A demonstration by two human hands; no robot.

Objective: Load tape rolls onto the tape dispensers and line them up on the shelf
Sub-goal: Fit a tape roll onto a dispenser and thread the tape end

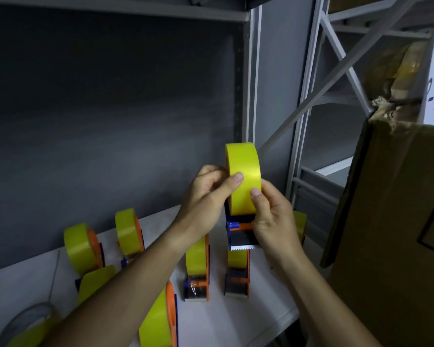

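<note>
I hold a blue and orange tape dispenser [238, 234] in the air above the white shelf [258, 311], with a yellow tape roll [242, 161] seated on it. My left hand [206, 196] grips the roll from the left, thumb pressed on its yellow face. My right hand [271, 216] grips the dispenser's right side, thumb on the tape. The serrated blade [243, 247] points toward me. Several loaded dispensers stand on the shelf below, among them one [197, 269] under my left wrist and one [237, 274] under the held dispenser.
More loaded dispensers [129, 232] stand at the left, and one [161, 319] lies near the front edge. A clear plastic ring [23, 319] lies at the lower left. A large cardboard box [391, 234] stands close on the right. Grey shelf uprights [253, 71] rise behind.
</note>
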